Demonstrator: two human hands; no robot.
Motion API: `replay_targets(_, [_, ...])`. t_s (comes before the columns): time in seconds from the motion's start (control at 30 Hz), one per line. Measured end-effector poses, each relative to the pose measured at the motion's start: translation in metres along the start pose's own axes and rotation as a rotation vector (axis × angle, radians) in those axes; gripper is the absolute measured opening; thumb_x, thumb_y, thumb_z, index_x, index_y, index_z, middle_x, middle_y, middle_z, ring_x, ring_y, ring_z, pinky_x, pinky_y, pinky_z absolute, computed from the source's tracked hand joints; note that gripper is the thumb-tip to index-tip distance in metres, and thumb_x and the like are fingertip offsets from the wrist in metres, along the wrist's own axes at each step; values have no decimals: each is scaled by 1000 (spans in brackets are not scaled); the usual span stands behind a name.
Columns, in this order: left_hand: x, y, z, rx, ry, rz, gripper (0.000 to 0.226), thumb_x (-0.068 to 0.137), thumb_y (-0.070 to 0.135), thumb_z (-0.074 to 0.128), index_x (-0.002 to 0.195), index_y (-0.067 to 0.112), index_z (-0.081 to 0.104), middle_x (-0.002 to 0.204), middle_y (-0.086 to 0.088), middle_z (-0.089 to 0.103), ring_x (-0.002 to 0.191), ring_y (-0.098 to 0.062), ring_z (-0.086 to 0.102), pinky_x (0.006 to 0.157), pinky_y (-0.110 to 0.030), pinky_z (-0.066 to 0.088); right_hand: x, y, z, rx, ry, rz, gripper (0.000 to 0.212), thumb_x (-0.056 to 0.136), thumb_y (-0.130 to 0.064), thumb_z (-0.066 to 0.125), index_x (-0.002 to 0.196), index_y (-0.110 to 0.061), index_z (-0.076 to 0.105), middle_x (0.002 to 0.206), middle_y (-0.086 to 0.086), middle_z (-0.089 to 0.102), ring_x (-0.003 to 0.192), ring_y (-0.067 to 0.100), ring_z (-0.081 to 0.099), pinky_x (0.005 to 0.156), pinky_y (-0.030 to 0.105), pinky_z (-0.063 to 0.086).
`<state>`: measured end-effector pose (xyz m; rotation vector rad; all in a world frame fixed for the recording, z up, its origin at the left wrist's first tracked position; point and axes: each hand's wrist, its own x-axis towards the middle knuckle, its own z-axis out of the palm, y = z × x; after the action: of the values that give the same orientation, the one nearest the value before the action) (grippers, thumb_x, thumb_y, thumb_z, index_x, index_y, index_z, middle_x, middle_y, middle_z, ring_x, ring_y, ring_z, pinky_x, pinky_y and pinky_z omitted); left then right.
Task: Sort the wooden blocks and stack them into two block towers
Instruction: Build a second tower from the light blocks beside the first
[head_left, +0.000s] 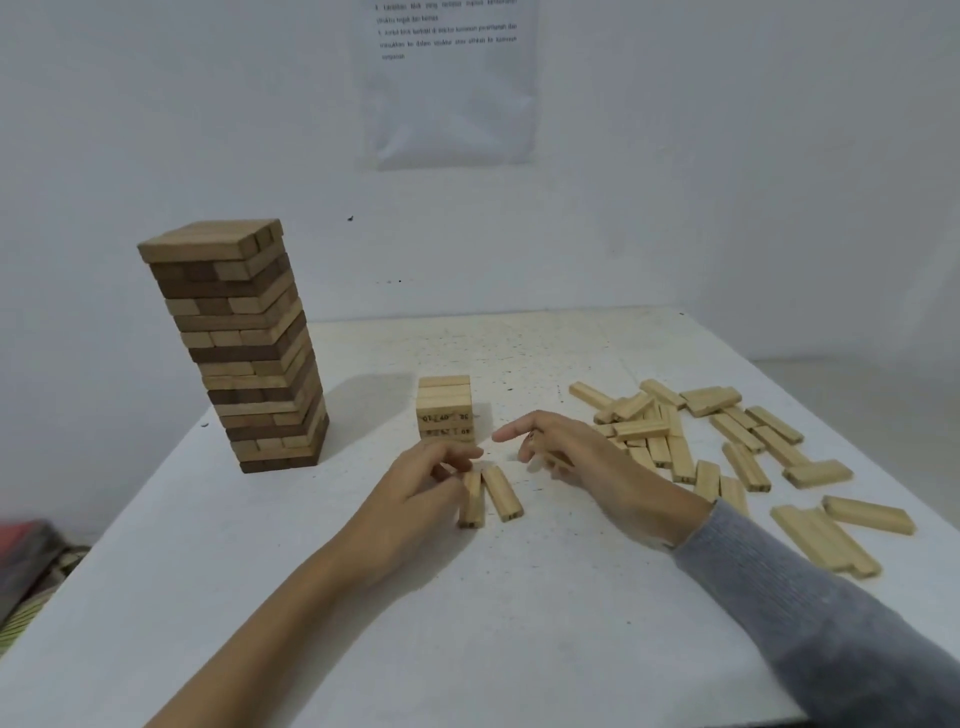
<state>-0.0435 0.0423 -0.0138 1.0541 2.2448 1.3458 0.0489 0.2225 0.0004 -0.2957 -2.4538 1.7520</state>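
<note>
A tall tower (249, 343) of mixed dark and light wooden blocks stands at the table's left. A short stack (444, 408) of pale numbered blocks stands in the middle. In front of it two pale blocks (488, 493) lie side by side on the table. My left hand (426, 478) pinches the left one of the pair at its far end. My right hand (561, 452) hovers just right of the stack with its index finger extended; whether its curled fingers hold a block is unclear. Several loose pale blocks (701, 436) lie scattered at the right.
The white table (467, 623) stands against a white wall with a printed sheet (447, 78) taped above. More pale blocks (841, 535) lie near the right edge. Fabric (26, 561) shows on the floor at the left.
</note>
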Motion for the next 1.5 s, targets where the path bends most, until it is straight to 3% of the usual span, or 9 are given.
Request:
replay_targets(0.13, [-3, -1, -9, -22, -159, -67, 55, 68, 36, 59, 122, 42, 52, 121, 13, 50, 108, 4, 49, 75, -9, 39, 1, 2, 1, 125, 26, -14, 29, 97, -8, 47, 102, -21, 72, 75, -3, 53, 75, 11, 47, 79, 31, 42])
replay_targets(0.27, [-4, -6, -10, 27, -108, -61, 60, 64, 41, 70, 120, 49, 52, 120, 15, 52, 96, -3, 56, 65, -9, 43, 2, 10, 2, 83, 70, -73, 11, 90, -19, 68, 92, -24, 77, 80, 6, 66, 75, 11, 55, 73, 27, 49])
replay_targets(0.33, [-4, -9, -10, 51, -90, -38, 61, 64, 45, 75, 120, 50, 52, 120, 15, 54, 104, -8, 56, 67, -10, 43, 3, 14, 1, 15, 138, -79, 6, 87, -20, 72, 89, -22, 78, 74, 2, 67, 69, 7, 54, 68, 22, 49])
replay_targets(0.47, [-3, -8, -10, 76, -85, 22, 61, 73, 31, 82, 124, 42, 52, 117, 16, 57, 111, 5, 50, 73, -10, 42, 5, 16, 4, -162, 224, -117, 5, 82, -19, 77, 87, -19, 76, 66, -12, 61, 59, -1, 50, 63, 14, 46])
replay_targets(0.6, [-2, -8, -10, 75, -65, 37, 65, 71, 26, 84, 126, 39, 51, 114, 16, 59, 109, 5, 51, 73, -13, 44, 3, 12, 6, -256, 226, -158, 3, 88, -19, 70, 90, -20, 72, 73, -10, 59, 55, -3, 50, 60, 13, 44])
replay_targets(0.7, [-2, -9, -11, 74, -68, 50, 68, 70, 25, 85, 127, 41, 50, 114, 15, 60, 108, 4, 52, 76, -14, 44, -3, 6, -5, -175, 9, -55, 24, 90, -19, 66, 108, -35, 65, 91, -13, 60, 62, -4, 52, 60, 15, 47])
replay_targets(0.83, [-2, -10, -10, 79, -68, 68, 68, 71, 24, 84, 127, 41, 50, 114, 15, 61, 108, 4, 52, 75, -14, 44, -8, 7, -17, -442, -261, -109, 66, 83, -22, 73, 133, -51, 39, 124, -28, 53, 107, -8, 50, 88, 16, 46])
replay_targets(1.17, [-3, -10, -7, 68, -48, 106, 68, 69, 25, 86, 127, 37, 51, 112, 14, 64, 107, 0, 54, 77, -16, 46, -2, 18, -12, -319, -136, -175, 75, 67, -30, 88, 126, -51, 47, 112, -18, 59, 98, 7, 57, 84, 26, 52])
replay_targets(1.5, [-3, -9, -5, 76, -25, 136, 68, 66, 26, 88, 124, 36, 54, 108, 13, 66, 105, -5, 57, 78, -21, 47, -5, 14, -8, -323, -98, -221, 69, 69, -22, 87, 125, -42, 52, 107, -11, 60, 89, 5, 56, 83, 24, 52])
